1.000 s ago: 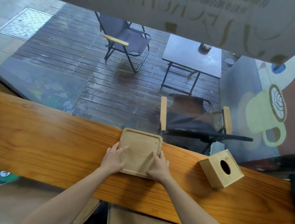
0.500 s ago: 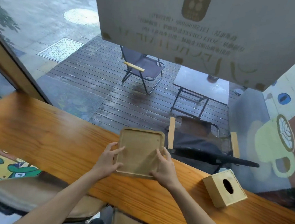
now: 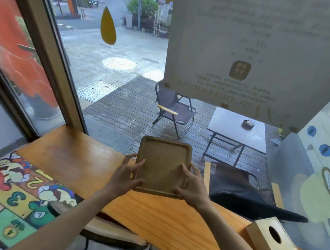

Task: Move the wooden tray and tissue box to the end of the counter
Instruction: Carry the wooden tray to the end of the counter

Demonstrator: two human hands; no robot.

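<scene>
Gripping the wooden tray (image 3: 162,165) by its sides, left hand (image 3: 125,176) and right hand (image 3: 192,184) curled; bare counter (image 3: 74,157) stretches left, tissue box (image 3: 269,239) near its right edge.

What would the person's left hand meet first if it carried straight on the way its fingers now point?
The left hand already grips the square wooden tray, fingers pointing up and right across it. Carried on, it would probably meet the window glass behind the orange wooden counter, though depth is unclear.
</scene>
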